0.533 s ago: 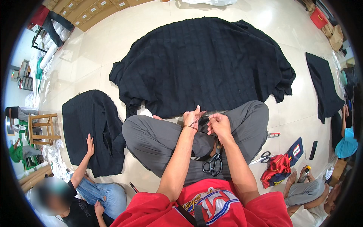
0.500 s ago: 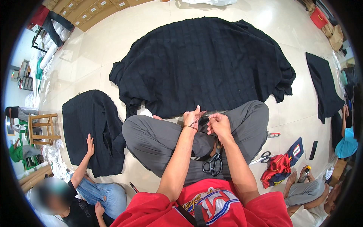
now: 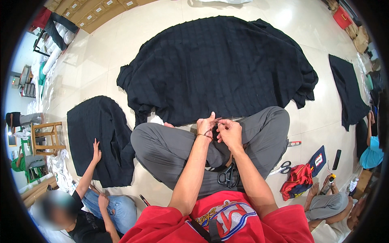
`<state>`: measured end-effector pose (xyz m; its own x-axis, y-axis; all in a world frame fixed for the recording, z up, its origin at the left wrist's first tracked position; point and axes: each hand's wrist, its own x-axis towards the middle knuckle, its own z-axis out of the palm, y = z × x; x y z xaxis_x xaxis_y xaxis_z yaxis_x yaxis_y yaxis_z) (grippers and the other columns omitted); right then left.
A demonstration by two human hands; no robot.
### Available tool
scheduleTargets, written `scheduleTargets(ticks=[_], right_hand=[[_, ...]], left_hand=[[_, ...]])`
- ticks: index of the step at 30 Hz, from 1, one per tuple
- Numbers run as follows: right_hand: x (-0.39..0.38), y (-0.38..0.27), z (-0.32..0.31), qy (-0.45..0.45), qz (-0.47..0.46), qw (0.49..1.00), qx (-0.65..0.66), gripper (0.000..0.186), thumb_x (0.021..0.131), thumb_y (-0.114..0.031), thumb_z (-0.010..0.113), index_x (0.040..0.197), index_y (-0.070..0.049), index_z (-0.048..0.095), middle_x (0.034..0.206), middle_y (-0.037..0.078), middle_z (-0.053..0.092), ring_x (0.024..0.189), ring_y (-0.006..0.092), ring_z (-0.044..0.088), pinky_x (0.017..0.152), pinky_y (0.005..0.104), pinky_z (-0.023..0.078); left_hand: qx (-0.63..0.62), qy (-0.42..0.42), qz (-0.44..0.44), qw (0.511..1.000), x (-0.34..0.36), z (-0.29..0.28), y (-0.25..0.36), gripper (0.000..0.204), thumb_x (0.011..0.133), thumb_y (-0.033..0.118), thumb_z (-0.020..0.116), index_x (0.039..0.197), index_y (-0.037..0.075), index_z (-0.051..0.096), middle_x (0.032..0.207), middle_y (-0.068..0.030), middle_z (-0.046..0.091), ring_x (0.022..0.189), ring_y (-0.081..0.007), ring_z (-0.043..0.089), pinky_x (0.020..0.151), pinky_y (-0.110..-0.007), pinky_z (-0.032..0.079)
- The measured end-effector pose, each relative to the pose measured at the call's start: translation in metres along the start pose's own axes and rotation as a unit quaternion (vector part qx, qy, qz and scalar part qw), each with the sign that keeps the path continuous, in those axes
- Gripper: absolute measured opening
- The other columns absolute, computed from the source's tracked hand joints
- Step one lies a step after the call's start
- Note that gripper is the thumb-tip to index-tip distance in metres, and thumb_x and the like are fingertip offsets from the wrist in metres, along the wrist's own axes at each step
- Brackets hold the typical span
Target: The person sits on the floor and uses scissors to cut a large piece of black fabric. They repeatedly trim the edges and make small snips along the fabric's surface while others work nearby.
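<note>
At the near edge of a large black cloth, my two hands meet above my crossed legs in grey trousers. My left hand is turned partly palm up, its thumb raised and its other fingers curled toward the right hand. A pinch closes my right hand, its fingertips at the left fingers. Whatever lies between the fingertips is too small to make out. Black-handled scissors rest in my lap, below the right wrist.
A person at left lays a hand on a folded black cloth. To my right lie another pair of scissors, a cutter knife, a red and navy bundle and a phone. Another black cloth lies far right.
My right hand has moved slightly left and up, closer to the left fingertips. The left hand stays nearly still. The person at left has shifted their hand slightly upward on the folded cloth.
</note>
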<state>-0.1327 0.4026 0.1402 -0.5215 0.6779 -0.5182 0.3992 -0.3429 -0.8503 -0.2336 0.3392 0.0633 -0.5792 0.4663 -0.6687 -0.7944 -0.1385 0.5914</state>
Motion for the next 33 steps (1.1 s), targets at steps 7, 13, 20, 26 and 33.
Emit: scheduleTargets(ticks=[7, 13, 20, 26, 33], right_hand=[[0.008, 0.008, 0.009, 0.013, 0.002, 1.0, 0.012, 0.03, 0.094, -0.007, 0.065, 0.117, 0.012, 0.066, 0.077, 0.012, 0.07, 0.052, 0.0124, 0.064, 0.042, 0.0261, 0.051], [0.01, 0.007, 0.009, 0.004, 0.005, 1.0, 0.01, 0.019, 0.094, -0.005, 0.064, 0.105, 0.011, 0.064, 0.078, 0.013, 0.07, 0.051, 0.0137, 0.065, 0.041, 0.0271, 0.051], [0.01, 0.016, -0.014, -0.054, 0.17, 0.932, 0.315, 0.02, 0.094, -0.008, 0.064, 0.11, 0.001, 0.055, 0.078, 0.01, 0.065, 0.056, 0.0148, 0.061, 0.047, 0.0266, 0.053], [0.025, 0.013, -0.004, -0.029, 0.167, 0.9, 0.402, 0.013, 0.101, -0.013, 0.061, 0.104, -0.002, 0.055, 0.077, 0.008, 0.063, 0.058, 0.0126, 0.06, 0.048, 0.0253, 0.051], [0.019, 0.019, 0.003, -0.007, 0.141, 0.916, 0.376, 0.011, 0.102, -0.01, 0.056, 0.106, 0.0, 0.055, 0.076, 0.009, 0.064, 0.055, 0.0139, 0.059, 0.045, 0.029, 0.05]], left_hand=[[0.047, 0.026, 0.0, 0.999, 0.002, -0.002, 0.0, 0.034, 0.09, 0.021, 0.078, 0.08, -0.006, 0.061, 0.082, -0.0198, 0.067, 0.066, -0.0243, 0.063, 0.061, -0.035, 0.052], [0.034, 0.005, -0.027, 0.999, 0.003, -0.006, 0.0, 0.032, 0.089, 0.021, 0.078, 0.081, -0.005, 0.062, 0.083, -0.0173, 0.067, 0.067, -0.0226, 0.063, 0.063, -0.037, 0.052], [-0.009, 0.02, 0.022, 1.0, 0.006, -0.002, -0.005, 0.024, 0.089, 0.015, 0.078, 0.078, 0.001, 0.063, 0.078, -0.0126, 0.068, 0.07, -0.0224, 0.067, 0.069, -0.034, 0.053], [-0.007, 0.02, 0.023, 1.0, -0.002, 0.004, 0.0, 0.023, 0.089, 0.014, 0.078, 0.075, 0.003, 0.063, 0.075, -0.0093, 0.067, 0.069, -0.0206, 0.067, 0.07, -0.033, 0.052], [-0.016, 0.022, 0.035, 0.999, 0.0, -0.001, -0.002, 0.023, 0.089, 0.015, 0.078, 0.076, 0.002, 0.064, 0.074, -0.008, 0.066, 0.068, -0.0183, 0.064, 0.068, -0.032, 0.05]])
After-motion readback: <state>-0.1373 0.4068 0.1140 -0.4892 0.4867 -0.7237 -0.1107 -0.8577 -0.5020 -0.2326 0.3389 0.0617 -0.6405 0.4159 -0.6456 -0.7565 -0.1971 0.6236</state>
